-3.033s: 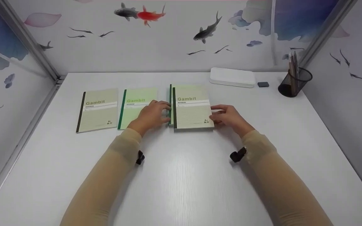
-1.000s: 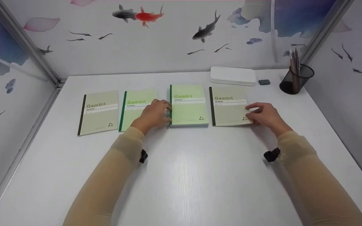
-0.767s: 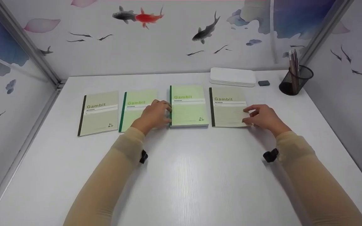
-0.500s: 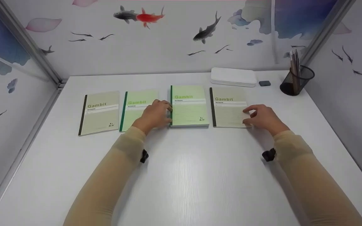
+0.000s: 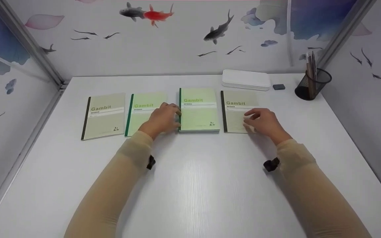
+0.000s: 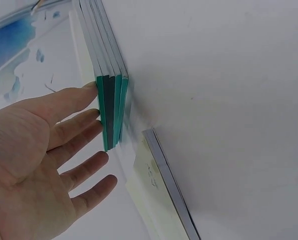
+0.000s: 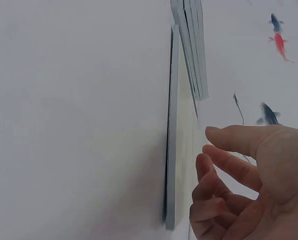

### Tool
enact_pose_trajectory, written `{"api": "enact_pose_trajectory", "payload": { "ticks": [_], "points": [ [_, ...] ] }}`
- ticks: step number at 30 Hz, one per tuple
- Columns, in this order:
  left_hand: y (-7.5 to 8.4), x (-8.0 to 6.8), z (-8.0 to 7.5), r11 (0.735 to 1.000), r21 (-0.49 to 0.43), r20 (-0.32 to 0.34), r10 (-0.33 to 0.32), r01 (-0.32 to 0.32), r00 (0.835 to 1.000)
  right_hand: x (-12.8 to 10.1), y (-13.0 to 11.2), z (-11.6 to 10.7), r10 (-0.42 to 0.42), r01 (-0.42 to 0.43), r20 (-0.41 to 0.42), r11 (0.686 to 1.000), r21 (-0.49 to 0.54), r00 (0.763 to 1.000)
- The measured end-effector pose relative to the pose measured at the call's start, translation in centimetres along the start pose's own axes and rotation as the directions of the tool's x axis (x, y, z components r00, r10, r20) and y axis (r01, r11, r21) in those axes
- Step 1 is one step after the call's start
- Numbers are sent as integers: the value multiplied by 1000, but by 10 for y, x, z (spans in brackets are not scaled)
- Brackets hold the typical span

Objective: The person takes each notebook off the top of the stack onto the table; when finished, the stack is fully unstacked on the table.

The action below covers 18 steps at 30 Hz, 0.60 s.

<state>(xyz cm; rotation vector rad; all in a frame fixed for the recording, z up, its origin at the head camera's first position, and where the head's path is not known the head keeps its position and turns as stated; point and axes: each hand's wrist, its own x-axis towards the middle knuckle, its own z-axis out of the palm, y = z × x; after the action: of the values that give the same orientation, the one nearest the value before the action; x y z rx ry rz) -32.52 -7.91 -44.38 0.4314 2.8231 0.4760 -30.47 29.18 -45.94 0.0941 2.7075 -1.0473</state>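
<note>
Four "Gambit" notebook places lie in a row on the white table (image 5: 193, 185). My left hand (image 5: 161, 119) rests with straight fingers (image 6: 76, 102) against the green spine of a stack of light green notebooks (image 5: 198, 110) (image 6: 111, 107). Under that hand's wrist lies a single light green notebook (image 5: 142, 107) (image 6: 156, 192). My right hand (image 5: 262, 121) (image 7: 248, 185) hovers on the right half of an olive notebook (image 5: 236, 110) (image 7: 172, 150), fingers loosely curled, gripping nothing. The stack (image 7: 191, 47) shows beyond it in the right wrist view.
Another olive notebook (image 5: 104, 115) lies at the far left of the row. A white box (image 5: 246, 80), a small dark eraser (image 5: 278, 87) and a black mesh pen cup (image 5: 312, 84) stand at the back right. Panel walls close the table on three sides.
The olive notebook that lay on the stack three seconds ago now lies to its right. In the last second my right hand slid left from its edge onto its cover. The left hand stayed put.
</note>
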Motion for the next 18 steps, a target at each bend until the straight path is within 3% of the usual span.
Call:
{"api": "enact_pose_trajectory", "payload": {
  "ticks": [5,9,18],
  "points": [
    [0,-1,-1,1000,-22,-5,-12,12,1000,5,-20,21,-34,35,-20,997,64,999],
    [0,-1,-1,999,-39,-4,-30,29,1000,10,-35,34,-36,34,14,995,98,999],
    [2,-2,-2,1000,3,3,-1,1,1000,23,-56,51,-11,-3,90,988,155,996]
  ]
}}
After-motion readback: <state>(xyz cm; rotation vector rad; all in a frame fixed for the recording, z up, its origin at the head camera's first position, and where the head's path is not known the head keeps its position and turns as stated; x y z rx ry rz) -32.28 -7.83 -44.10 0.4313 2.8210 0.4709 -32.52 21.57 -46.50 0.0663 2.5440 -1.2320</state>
